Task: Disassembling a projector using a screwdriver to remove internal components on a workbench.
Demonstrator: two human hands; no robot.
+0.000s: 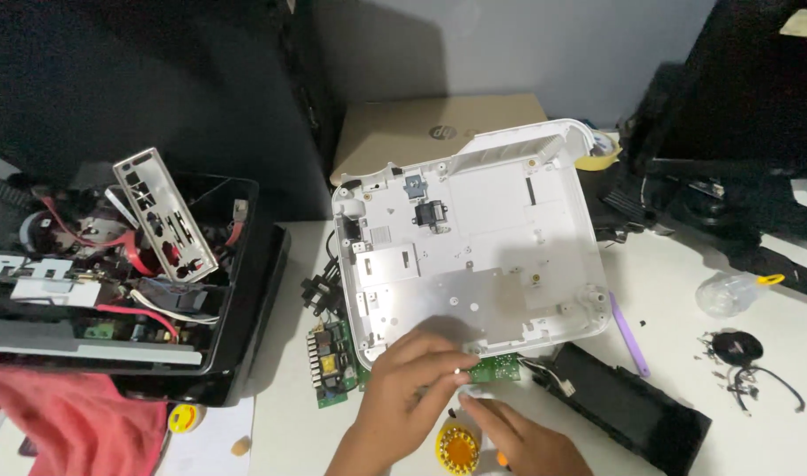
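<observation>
left hand pinches the white shell edge; right hand, fingers half-curled on nothing, could let it slide onto the green board.

White tabletop, pale grey wall, dim shadowed left corner

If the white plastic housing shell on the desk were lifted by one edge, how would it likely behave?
The white housing shell looks thin-walled and hollow, so probably light for its size. Its ribs and the metal plate suggest it stays fairly stiff. It lies over a green circuit board near the left hand, so lifting may drag or snag attached wiring.
</observation>
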